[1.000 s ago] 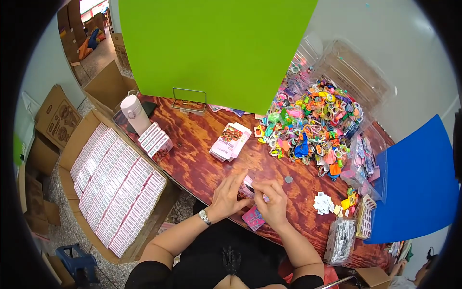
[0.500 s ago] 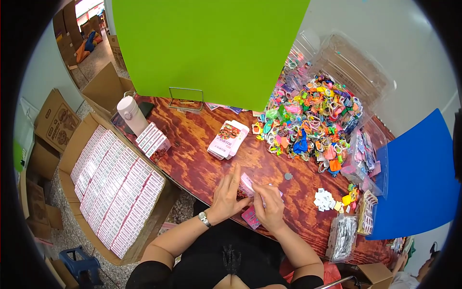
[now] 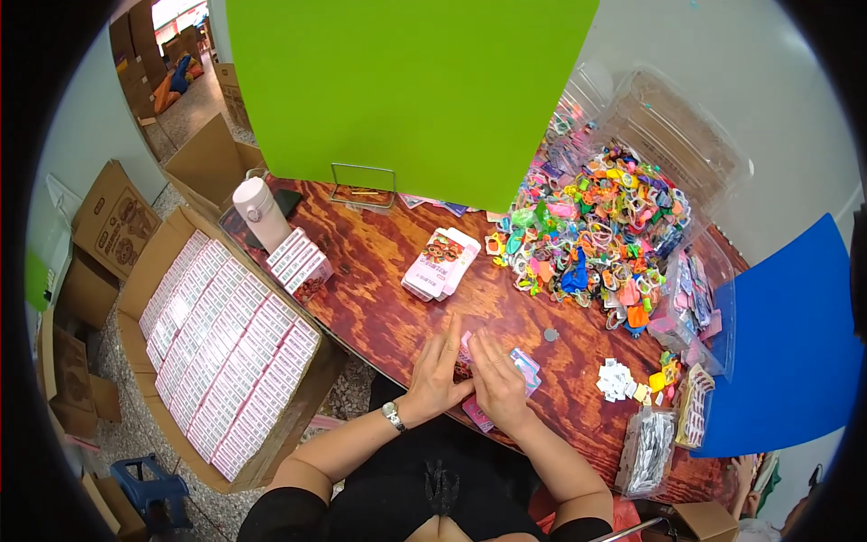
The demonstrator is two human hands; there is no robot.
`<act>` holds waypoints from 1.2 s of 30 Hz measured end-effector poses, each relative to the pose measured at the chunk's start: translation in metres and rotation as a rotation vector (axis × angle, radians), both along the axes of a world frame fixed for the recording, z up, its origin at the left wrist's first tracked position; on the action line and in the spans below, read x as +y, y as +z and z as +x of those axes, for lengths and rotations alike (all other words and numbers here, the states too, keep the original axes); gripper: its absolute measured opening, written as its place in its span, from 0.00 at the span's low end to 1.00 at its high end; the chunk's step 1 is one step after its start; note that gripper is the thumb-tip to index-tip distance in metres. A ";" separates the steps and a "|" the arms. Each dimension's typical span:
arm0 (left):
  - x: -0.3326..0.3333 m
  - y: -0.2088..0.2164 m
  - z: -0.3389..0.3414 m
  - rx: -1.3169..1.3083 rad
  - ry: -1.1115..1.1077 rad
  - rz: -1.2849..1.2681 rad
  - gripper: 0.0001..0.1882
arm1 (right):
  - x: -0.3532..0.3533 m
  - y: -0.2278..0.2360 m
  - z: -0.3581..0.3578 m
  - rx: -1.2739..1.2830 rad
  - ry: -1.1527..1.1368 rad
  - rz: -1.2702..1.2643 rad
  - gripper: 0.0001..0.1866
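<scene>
My left hand (image 3: 435, 372) and my right hand (image 3: 498, 379) press a small pink box (image 3: 464, 347) between them at the table's near edge. Their fingers lie nearly straight along its sides and hide most of it. Beside my right hand are some colourful cards (image 3: 526, 369) in blue and pink. Below the hands, a pink card-like piece (image 3: 478, 414) lies at the table edge. A stack of flat pink-and-white cartons (image 3: 440, 264) rests farther off.
Left stands a cardboard box (image 3: 307, 379) packed with small cartons (image 3: 226, 352), near a pale bottle (image 3: 259, 212) and more cartons (image 3: 300, 262). A heap of colourful trinkets (image 3: 596, 235) fills the far right. White slips (image 3: 616, 380) and a clear tub of silvery packets (image 3: 647, 452) lie right.
My right hand's fingers have straightened from a pinch at the box's top to lie flat along its side. The cards beside that hand show more now. The whole view has shifted slightly.
</scene>
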State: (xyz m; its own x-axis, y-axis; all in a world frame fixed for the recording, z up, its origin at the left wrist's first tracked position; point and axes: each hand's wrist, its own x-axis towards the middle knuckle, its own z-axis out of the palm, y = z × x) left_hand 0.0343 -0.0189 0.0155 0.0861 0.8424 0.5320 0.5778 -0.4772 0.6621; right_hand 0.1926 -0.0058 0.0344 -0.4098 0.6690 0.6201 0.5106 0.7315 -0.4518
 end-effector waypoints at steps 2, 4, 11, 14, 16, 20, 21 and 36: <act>-0.002 0.004 -0.002 -0.069 -0.055 -0.042 0.55 | 0.000 0.004 0.001 -0.016 0.030 -0.089 0.23; -0.001 0.005 -0.009 -0.066 -0.097 -0.037 0.54 | 0.005 0.010 0.002 0.009 0.065 -0.153 0.23; 0.004 0.031 -0.086 0.335 0.184 0.002 0.34 | 0.026 0.019 -0.008 0.036 0.058 -0.257 0.27; 0.020 0.019 -0.141 0.599 0.438 0.127 0.33 | 0.048 0.006 -0.014 -0.029 0.071 -0.206 0.27; 0.026 0.017 -0.166 0.642 0.565 0.100 0.33 | 0.073 -0.011 -0.019 -0.059 0.080 -0.170 0.27; 0.048 0.001 -0.194 0.700 0.673 0.144 0.33 | 0.115 -0.032 -0.039 -0.159 -0.053 -0.152 0.30; 0.051 -0.003 -0.199 0.753 0.704 0.126 0.34 | 0.120 -0.031 -0.048 -0.219 -0.107 -0.107 0.31; 0.051 0.021 -0.133 0.388 0.483 0.141 0.33 | 0.087 -0.010 -0.038 -0.180 -0.131 0.093 0.15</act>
